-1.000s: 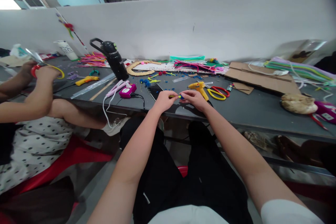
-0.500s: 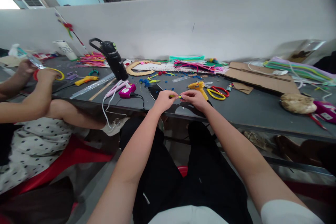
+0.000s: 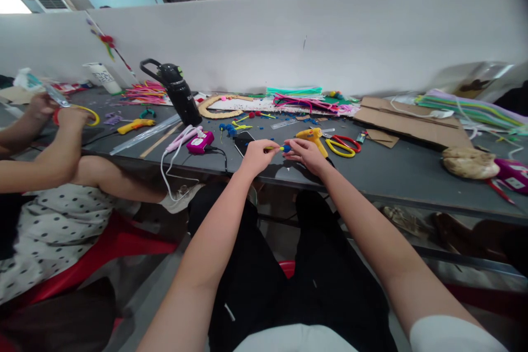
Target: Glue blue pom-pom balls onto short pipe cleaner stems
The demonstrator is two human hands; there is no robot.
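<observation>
Head view: at the centre of the frame, the left hand (image 3: pixel 259 157) pinches a thin yellow stem (image 3: pixel 281 148) between narrowed fingertips, while the right hand's (image 3: pixel 306 155) fingers hold a small blue piece (image 3: pixel 286 148) at the stem's right end. Right of centre lie a yellow plastic glue gun (image 3: pixel 312 137) and red-and-yellow-handled scissors (image 3: pixel 343 146); upper left of centre stands a black bottle (image 3: pixel 182 100).
</observation>
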